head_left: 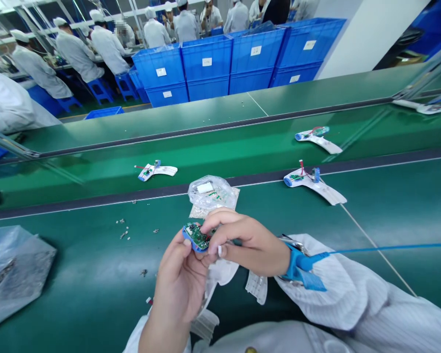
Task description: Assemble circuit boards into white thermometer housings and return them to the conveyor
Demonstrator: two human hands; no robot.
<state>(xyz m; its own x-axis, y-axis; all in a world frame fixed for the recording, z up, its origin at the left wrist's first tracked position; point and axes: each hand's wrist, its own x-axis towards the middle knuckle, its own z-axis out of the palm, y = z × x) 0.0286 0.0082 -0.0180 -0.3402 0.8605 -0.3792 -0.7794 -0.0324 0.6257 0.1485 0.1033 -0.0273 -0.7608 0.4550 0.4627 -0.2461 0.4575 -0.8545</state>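
My left hand [180, 282] is closed round a white plastic housing whose blue end carries a small green circuit board [196, 237]. My right hand [242, 242] curls over the top of it, fingertips pinched on the board's right edge. A blue antistatic strap [297, 267] with a blue cord circles my right wrist. The housing's white handle [222, 272] hangs below my hands. Both hands hover just above the green bench.
A clear bag of small parts [211, 193] lies just beyond my hands, another bag [11, 272] at the left. Loose screws [123, 230] dot the bench. Three similar white housings [314, 184] lie on the green conveyor belt. Blue crates [238, 61] and seated workers in white are behind.
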